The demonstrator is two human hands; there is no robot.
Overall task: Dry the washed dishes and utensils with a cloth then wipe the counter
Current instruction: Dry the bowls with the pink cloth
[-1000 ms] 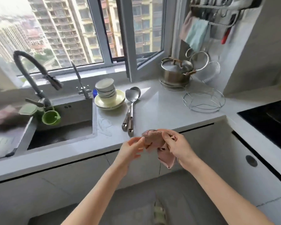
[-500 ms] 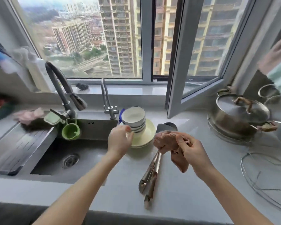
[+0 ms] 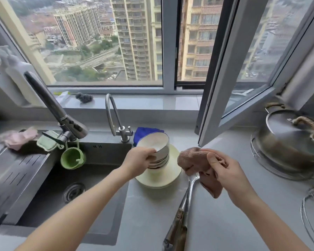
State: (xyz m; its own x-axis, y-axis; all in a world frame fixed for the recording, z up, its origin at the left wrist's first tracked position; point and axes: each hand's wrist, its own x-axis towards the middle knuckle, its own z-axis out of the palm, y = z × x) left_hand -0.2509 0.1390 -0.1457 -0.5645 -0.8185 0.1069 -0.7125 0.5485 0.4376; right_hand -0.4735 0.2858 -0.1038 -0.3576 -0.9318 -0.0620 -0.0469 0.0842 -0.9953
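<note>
1. The counter [image 3: 225,214] is grey and runs right of a dark sink [image 3: 53,192]; two taps stand behind the sink, a big dark one [image 3: 49,104] and a thin curved one [image 3: 114,116].
2. One lidded steel pot [image 3: 286,142] sits at the far right of the counter.
3. Both forearms reach in from the lower edge. The left hand [image 3: 140,160] is closed on the rim of the top bowl [image 3: 154,144], tilting it off the stack.
4. The right hand [image 3: 227,173] is held above the counter, fingers clamped around one bunched pink cloth [image 3: 194,160].
5. The bowl stack [image 3: 159,160] rests on pale plates [image 3: 161,178]; exact counts are unclear.
6. Steel ladles [image 3: 187,200] lie overlapped beside the plates, apparently two, handles toward the person.
7. One green cup [image 3: 72,158] hangs from the big tap.
</note>
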